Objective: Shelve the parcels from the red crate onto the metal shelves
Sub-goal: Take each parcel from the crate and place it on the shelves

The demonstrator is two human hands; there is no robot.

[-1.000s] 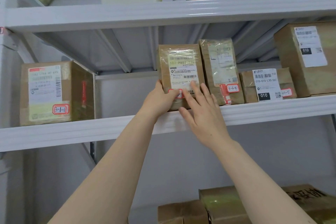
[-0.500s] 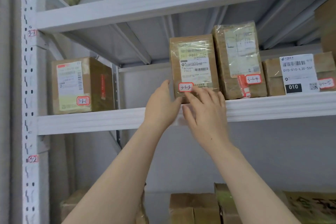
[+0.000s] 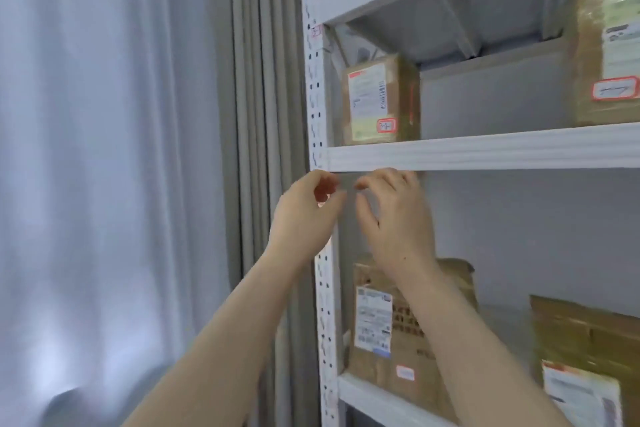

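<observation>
Head view, frame centre: left hand [image 3: 304,218] and right hand [image 3: 398,222] hover just below the metal shelf [image 3: 485,152], fingers loosely curled, holding nothing; a labelled parcel [image 3: 377,100] stands above.

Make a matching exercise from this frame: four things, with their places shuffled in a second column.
Things
1. small brown cardboard parcel with red-bordered sticker
2. glossy tape-wrapped brown parcel
3. grey pleated curtain
4. crumpled brown cardboard parcel

Places
A. lower shelf, partly behind the right forearm
B. middle shelf, right edge of view
C. left of the white perforated upright
D. middle shelf, beside the upright

Pairs: 1-D, 2-B, 3-C, 4-A
</observation>
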